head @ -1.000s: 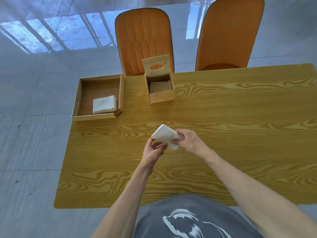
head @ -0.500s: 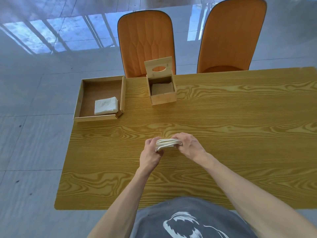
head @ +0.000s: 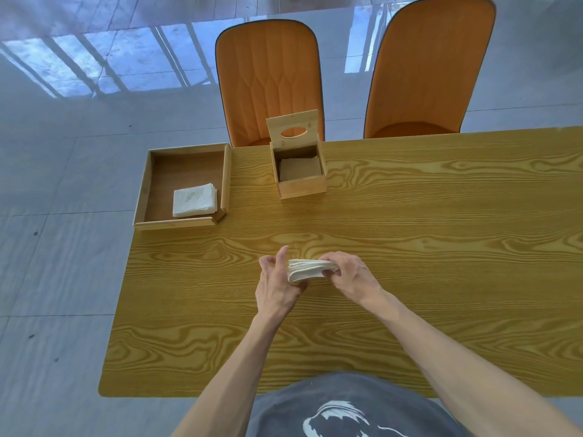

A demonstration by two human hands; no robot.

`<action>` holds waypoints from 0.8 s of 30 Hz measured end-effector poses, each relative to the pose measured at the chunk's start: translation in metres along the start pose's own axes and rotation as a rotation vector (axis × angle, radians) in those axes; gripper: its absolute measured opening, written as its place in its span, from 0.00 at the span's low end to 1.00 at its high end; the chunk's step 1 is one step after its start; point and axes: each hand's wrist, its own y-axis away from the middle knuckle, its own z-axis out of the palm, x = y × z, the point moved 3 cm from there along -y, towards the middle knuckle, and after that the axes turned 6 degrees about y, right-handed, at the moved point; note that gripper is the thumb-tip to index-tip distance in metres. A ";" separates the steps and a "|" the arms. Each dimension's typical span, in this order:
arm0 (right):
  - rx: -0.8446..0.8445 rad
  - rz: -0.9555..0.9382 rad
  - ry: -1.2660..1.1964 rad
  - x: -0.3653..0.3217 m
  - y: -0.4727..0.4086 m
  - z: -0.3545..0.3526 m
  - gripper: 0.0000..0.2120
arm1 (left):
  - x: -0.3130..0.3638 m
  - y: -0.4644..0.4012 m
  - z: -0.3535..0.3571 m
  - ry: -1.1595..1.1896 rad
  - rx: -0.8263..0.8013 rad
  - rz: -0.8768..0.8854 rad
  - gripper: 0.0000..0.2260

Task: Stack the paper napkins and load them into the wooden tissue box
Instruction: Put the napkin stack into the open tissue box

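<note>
1. The right hand [head: 350, 277] pinches the right end of the napkin stack [head: 307, 270] between thumb and fingers, holding it edge-on just above the table [head: 441, 247].
2. The left hand [head: 276, 283] is flat and unclenched, its palm pressed against the stack's left edge, gripping nothing.
3. To square the pile well, tap that edge gently and evenly so no sheet slips out or creases.
4. The wooden tissue box [head: 299, 171] stands at the far side, lid tipped up; something flat lies inside.
5. More napkins [head: 194, 200] wait in the tray [head: 148, 184] at far left; these probably need adding.
</note>
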 end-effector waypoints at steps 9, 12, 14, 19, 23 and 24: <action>-0.045 -0.031 -0.008 -0.002 -0.001 0.002 0.13 | -0.008 -0.010 0.003 0.476 -0.210 0.003 0.22; -0.039 -0.022 0.031 0.000 -0.004 -0.004 0.12 | -0.009 -0.015 -0.008 0.457 -0.239 0.010 0.12; -0.016 -0.034 0.073 0.001 -0.010 -0.012 0.11 | -0.010 -0.022 -0.018 0.383 -0.244 0.016 0.08; 0.066 -0.136 0.163 -0.012 -0.041 -0.049 0.11 | 0.018 -0.049 -0.058 0.234 -0.150 0.151 0.13; 0.254 -0.190 0.240 -0.033 -0.080 -0.096 0.12 | 0.059 -0.080 -0.097 0.278 -0.063 0.327 0.14; 0.305 -0.201 0.266 -0.039 -0.090 -0.106 0.12 | 0.069 -0.090 -0.106 0.280 -0.031 0.361 0.14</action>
